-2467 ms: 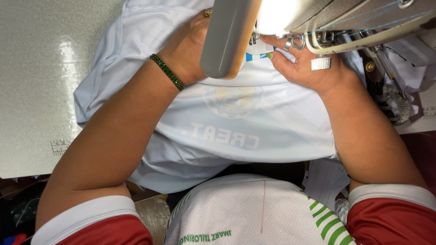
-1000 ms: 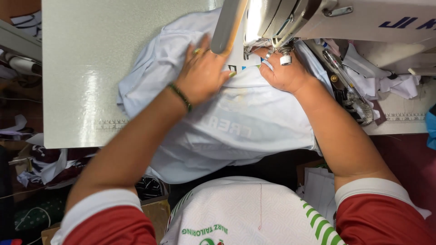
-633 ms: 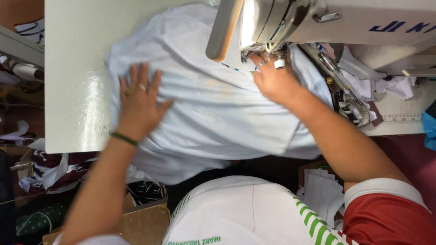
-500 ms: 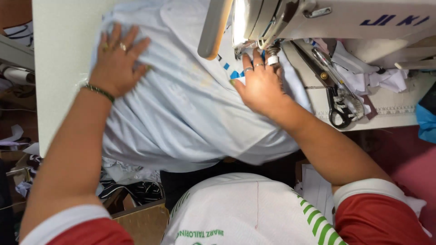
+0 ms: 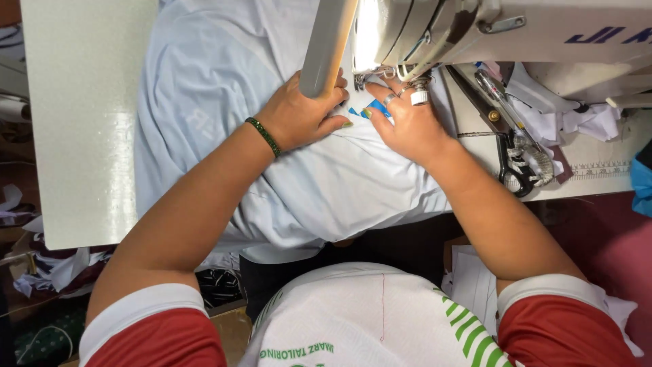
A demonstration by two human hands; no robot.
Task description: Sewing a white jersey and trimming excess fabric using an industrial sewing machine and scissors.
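At the far left we see the white worktop (image 5: 88, 136), bare along its left part, with fabric scraps (image 5: 47, 268) lying below its edge. Spread across it is the pale blue garment (image 5: 224, 102), which hangs over the near edge toward the person's lap. The left hand (image 5: 299, 115), with a green beaded bracelet (image 5: 263, 136) at the wrist, lies palm down on the garment, its fingers (image 5: 333, 124) curled lightly and pressing the cloth flat rather than clasping it. A grey lamp arm (image 5: 326, 44) crosses over that hand, so we cannot see all its fingertips. Just beside it, a small blue patterned trim (image 5: 377, 109) shows between the two hands. The right hand (image 5: 411, 126) rests on the garment close under the head of the white sewing machine (image 5: 516, 30); its fingers (image 5: 380, 95) are stretched forward and flat on the cloth near the needle, possibly pinching the trim, though the machine hides the tips. Further right, black-handled scissors (image 5: 509, 163) lie on the worktop, with crumpled white cloth scraps (image 5: 570, 119) beyond them.
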